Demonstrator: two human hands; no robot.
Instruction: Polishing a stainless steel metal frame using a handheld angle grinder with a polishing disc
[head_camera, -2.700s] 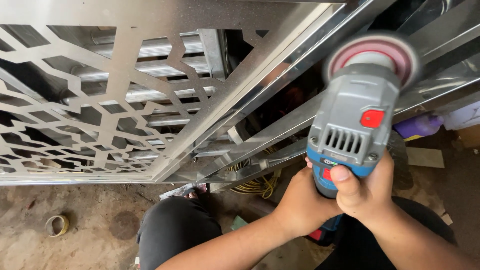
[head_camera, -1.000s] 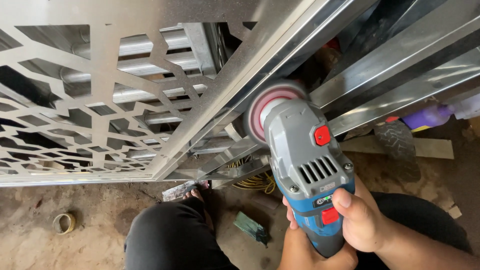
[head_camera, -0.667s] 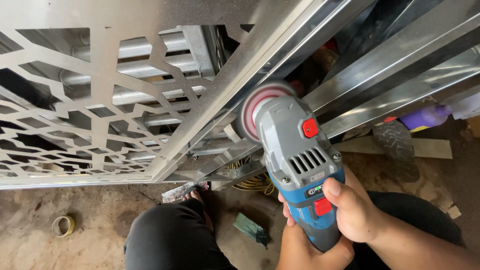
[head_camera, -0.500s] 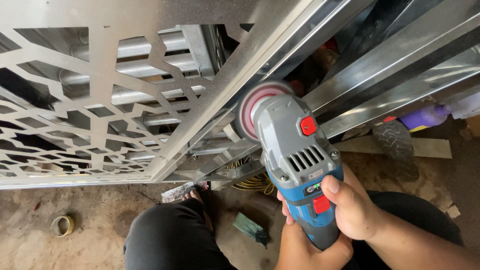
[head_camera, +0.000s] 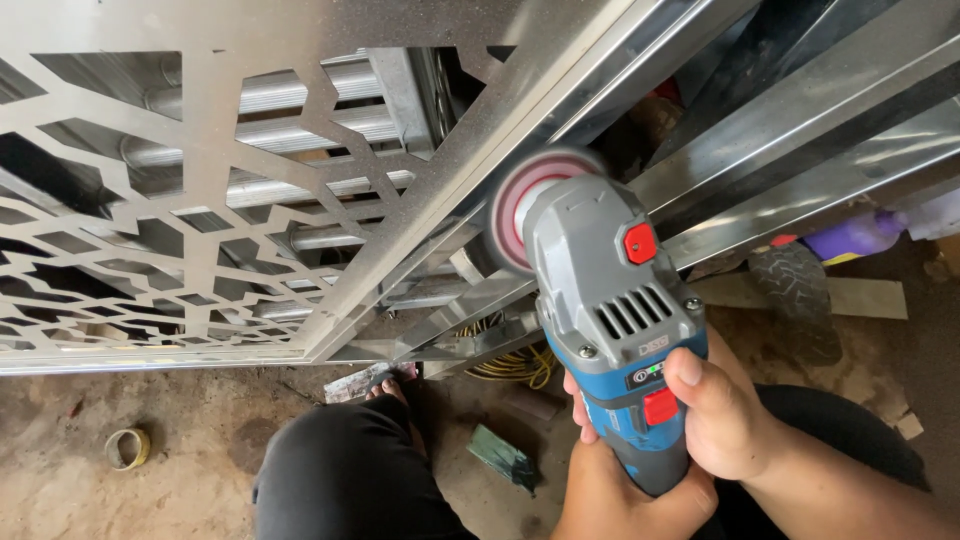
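Observation:
Both my hands grip a grey and blue angle grinder (head_camera: 612, 310). My right hand (head_camera: 722, 412) wraps the blue handle, thumb beside the red switch. My left hand (head_camera: 610, 493) cups the handle from below. The grinder's round red-centred disc (head_camera: 527, 205) is blurred and sits against the shiny steel frame bar (head_camera: 520, 130) that edges a cut-out patterned metal panel (head_camera: 200, 160).
More steel bars (head_camera: 800, 130) run diagonally at the upper right. My knee in black trousers (head_camera: 345, 480) is at the bottom. On the dirt floor lie a roll of tape (head_camera: 127, 447), coiled yellow cable (head_camera: 515, 365), a green scrap (head_camera: 505, 458) and a sandal (head_camera: 800, 300).
The grinder swung from the upper right bars down and left to the panel's frame bar. Over the last second it edged slightly further left along that bar.

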